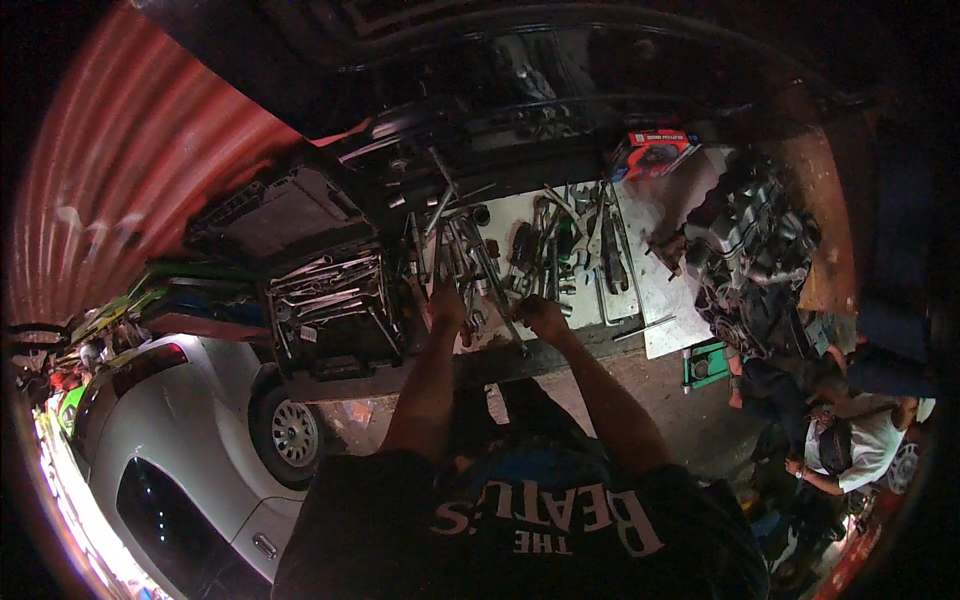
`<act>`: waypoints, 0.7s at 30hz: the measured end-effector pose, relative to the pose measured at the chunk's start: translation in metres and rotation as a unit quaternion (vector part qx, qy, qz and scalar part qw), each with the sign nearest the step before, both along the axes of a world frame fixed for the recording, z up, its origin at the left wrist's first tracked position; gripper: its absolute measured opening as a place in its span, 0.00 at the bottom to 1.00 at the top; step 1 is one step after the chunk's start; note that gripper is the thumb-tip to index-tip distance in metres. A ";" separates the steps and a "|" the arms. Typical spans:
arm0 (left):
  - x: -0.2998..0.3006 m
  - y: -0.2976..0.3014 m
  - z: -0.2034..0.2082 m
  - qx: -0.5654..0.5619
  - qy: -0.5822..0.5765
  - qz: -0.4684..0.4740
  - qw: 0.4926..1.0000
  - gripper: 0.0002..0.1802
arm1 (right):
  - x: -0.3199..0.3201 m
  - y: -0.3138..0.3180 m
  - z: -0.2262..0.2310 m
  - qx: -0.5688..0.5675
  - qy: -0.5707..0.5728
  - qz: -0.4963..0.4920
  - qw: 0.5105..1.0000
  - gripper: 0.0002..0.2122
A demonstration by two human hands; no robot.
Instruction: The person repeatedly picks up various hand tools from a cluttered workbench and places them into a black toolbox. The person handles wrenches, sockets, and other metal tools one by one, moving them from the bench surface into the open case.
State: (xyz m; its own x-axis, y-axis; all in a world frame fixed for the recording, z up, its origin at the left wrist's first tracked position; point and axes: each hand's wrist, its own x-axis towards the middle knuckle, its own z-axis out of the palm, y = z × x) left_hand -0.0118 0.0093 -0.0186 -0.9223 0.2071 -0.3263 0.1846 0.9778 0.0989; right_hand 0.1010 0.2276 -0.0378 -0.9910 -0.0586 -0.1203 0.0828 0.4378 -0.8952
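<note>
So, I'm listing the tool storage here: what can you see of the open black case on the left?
The black case looks like hard plastic and sits open at the left end of the workbench, its lid swung back on the far side. Metal wrenches lie loosely inside at various angles. The left hand is nearby but not touching it.

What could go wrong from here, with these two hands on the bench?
1. The left hand and right hand are close among crowded metal tools, so knuckles might be knocked or scraped.
2. A thin rod lies near the front edge of the bench; a sleeve or arm might push it off.
3. The light is dim and tools overlap, so the wrong one could perhaps be picked up.
</note>
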 end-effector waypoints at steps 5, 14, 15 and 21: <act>-0.005 0.002 0.003 0.015 -0.007 0.016 1.000 0.33 | -0.010 -0.012 0.015 -0.002 -0.089 -0.028 0.996 0.12; -0.009 -0.016 -0.054 0.117 0.019 0.054 0.992 0.24 | -0.031 -0.026 0.027 0.178 0.011 0.077 0.981 0.12; -0.011 -0.014 -0.056 0.135 0.004 0.062 0.989 0.22 | -0.031 -0.025 0.015 0.199 0.064 0.079 0.975 0.12; -0.004 -0.013 -0.073 0.161 0.087 0.108 0.977 0.18 | -0.044 -0.033 0.003 0.231 0.053 0.133 0.962 0.12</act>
State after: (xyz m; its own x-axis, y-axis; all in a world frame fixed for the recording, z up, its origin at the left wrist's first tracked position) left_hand -0.0157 -0.0035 -0.0912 -0.9915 0.0676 -0.1108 0.0188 0.9193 0.3931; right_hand 0.0565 0.1942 -0.0347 -0.9566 -0.2762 -0.0928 -0.1687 0.7847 -0.5965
